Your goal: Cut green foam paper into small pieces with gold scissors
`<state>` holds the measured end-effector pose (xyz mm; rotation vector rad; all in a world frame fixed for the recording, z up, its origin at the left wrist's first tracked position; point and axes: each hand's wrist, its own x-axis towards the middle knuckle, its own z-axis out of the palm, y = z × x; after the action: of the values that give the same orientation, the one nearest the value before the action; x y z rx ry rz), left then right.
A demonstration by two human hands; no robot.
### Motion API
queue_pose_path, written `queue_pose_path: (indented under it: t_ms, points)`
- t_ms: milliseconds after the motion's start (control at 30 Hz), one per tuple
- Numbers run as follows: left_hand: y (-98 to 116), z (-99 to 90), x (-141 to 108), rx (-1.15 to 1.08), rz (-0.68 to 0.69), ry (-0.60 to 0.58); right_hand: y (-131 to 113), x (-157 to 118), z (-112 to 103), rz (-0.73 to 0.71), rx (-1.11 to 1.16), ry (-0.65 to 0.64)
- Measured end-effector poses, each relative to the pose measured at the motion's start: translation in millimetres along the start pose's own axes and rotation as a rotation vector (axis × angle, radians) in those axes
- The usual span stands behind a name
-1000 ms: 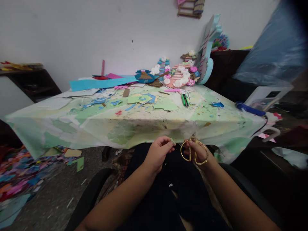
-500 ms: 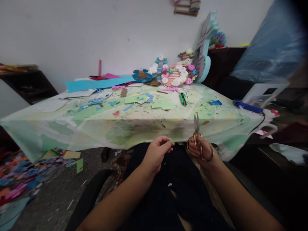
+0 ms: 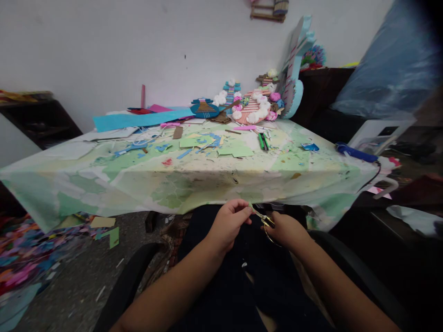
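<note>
My left hand point(image 3: 231, 222) pinches a small piece of light green paper point(image 3: 250, 205) between thumb and fingers, above my lap. Closed around the gold handles of a pair of scissors point(image 3: 265, 220) is my right hand point(image 3: 289, 229). The scissors point left, their blades reaching the paper at my left fingertips. Whether the blades are on the paper or just beside it, I cannot tell. Both hands are just in front of the table's hanging cloth point(image 3: 207, 186).
Green paper sheets point(image 3: 235, 150) and blue scraps lie on the table, near green-handled pliers point(image 3: 263, 141). Paper-craft pieces point(image 3: 249, 108) stand against the wall. A blue tool with a cord point(image 3: 356, 152) is at the right edge. Colourful scraps point(image 3: 24, 258) heap on the floor.
The scissors have swung from pointing up to pointing left, and my right hand has turned and come toward my left. My left hand has hardly moved and keeps the green paper.
</note>
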<state>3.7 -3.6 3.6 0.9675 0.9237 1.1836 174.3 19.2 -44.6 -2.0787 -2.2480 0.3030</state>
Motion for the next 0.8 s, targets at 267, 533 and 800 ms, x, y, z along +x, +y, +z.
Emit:
queue_pose_path:
  t_ms: [267, 533, 800]
  points:
    - [6, 3.0, -5, 0.041, 0.011, -0.005, 0, -17, -1, 0.046, 0.025, 0.179]
    - [7, -0.1, -5, 0.047, 0.044, -0.03, -2, -27, 6, -0.046, -0.023, 0.03]
    - [16, -0.7, -8, 0.041, 0.015, -0.238, 0, -34, 23, 0.065, 0.237, 0.014]
